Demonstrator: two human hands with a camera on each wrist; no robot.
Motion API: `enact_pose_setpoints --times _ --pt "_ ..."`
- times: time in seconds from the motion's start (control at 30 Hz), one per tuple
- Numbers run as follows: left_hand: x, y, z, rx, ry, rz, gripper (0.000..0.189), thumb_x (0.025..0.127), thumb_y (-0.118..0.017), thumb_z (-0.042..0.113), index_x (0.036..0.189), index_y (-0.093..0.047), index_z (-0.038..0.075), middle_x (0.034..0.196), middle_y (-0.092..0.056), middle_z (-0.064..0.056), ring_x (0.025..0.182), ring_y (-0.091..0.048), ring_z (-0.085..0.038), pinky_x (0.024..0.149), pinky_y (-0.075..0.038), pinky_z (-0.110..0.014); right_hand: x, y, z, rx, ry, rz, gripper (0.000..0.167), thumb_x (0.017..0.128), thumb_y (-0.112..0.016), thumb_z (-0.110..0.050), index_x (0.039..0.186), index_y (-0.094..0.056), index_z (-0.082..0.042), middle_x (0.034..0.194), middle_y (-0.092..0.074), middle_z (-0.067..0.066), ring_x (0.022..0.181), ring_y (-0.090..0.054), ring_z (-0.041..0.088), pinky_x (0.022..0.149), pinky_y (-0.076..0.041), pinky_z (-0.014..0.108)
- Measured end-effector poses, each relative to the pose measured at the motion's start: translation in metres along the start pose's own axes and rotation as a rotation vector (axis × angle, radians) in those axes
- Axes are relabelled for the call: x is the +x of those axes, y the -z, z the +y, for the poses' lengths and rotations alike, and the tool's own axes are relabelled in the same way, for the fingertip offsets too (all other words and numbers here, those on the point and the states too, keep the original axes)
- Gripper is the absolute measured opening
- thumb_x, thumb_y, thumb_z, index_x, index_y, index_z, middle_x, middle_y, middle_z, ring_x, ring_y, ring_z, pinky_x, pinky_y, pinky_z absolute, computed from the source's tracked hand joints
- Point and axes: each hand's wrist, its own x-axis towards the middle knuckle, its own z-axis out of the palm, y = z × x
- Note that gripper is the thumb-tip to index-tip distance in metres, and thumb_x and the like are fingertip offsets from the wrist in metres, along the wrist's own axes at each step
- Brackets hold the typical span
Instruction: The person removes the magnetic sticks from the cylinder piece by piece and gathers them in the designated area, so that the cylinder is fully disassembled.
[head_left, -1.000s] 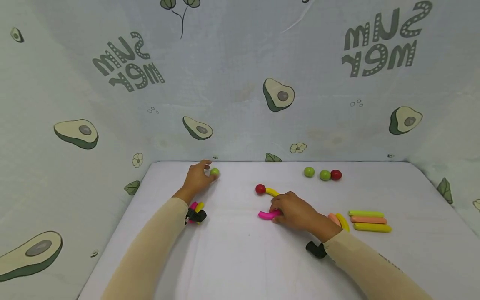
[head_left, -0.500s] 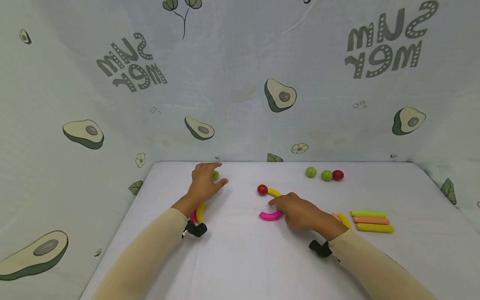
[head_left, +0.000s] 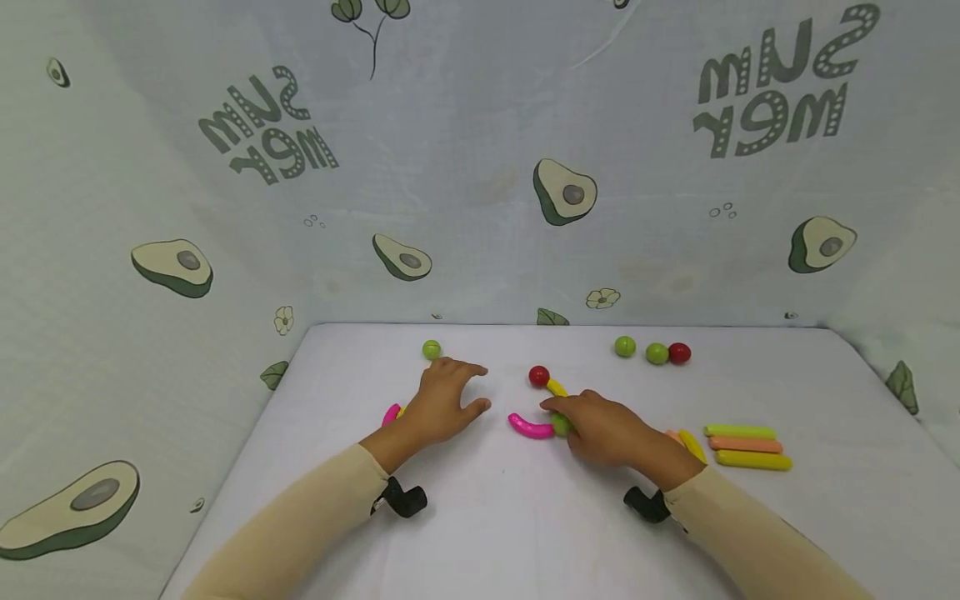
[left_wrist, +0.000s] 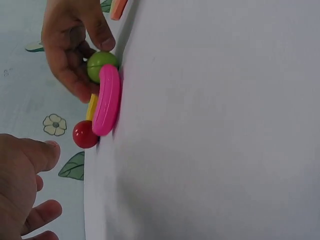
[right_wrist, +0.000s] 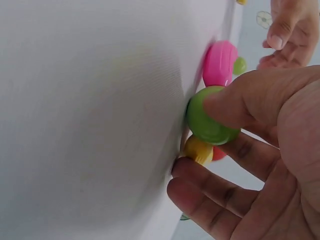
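My right hand pinches a green ball between thumb and fingers, low over the white table. The ball sits right at one end of a curved pink stick. Just beyond it a red ball lies against the tip of a curved yellow stick, partly hidden by the right hand. My left hand hovers to the left of these pieces, thumb and fingers spread, holding nothing. Behind it another green ball rests near the table's back edge.
A pink curved piece and a yellow one lie partly hidden behind the left wrist. At the back right are two green balls and a red ball. Straight sticks lie in a row at right, beside curved pieces.
My left hand has left the far green ball and moved right and nearer. My right hand has let go of the pink stick and now pinches a green ball at its end; the stick has tilted.
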Motion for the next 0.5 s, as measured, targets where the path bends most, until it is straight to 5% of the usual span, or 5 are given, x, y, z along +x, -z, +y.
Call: enact_pose_setpoints --times 0.23,0.5 --pt "-0.011 -0.008 0.018 0.016 -0.048 -0.138 0.047 0.095 -0.074 0.033 0.139 -0.062 0.019 0.134 -0.063 -0.004 0.132 -0.048 -0.03 0.112 -0.037 -0.05 -0.002 -0.002 -0.007 0.016 0.015 0.018 0.051 0.089 -0.08 -0.017 0.137 -0.063 -0.016 0.113 -0.07 -0.001 0.095 -0.063 0.018 0.086 -0.057 0.047" --pt "-0.018 -0.016 0.028 0.04 -0.131 -0.204 0.048 0.096 -0.073 0.033 0.141 -0.062 0.022 0.133 -0.062 -0.004 0.127 -0.05 -0.026 0.109 -0.041 -0.043 -0.001 -0.009 -0.015 0.006 0.021 0.054 0.058 0.082 -0.088 -0.032 0.134 -0.066 -0.016 0.096 -0.067 -0.01 0.084 -0.06 0.01 0.076 -0.056 0.039"
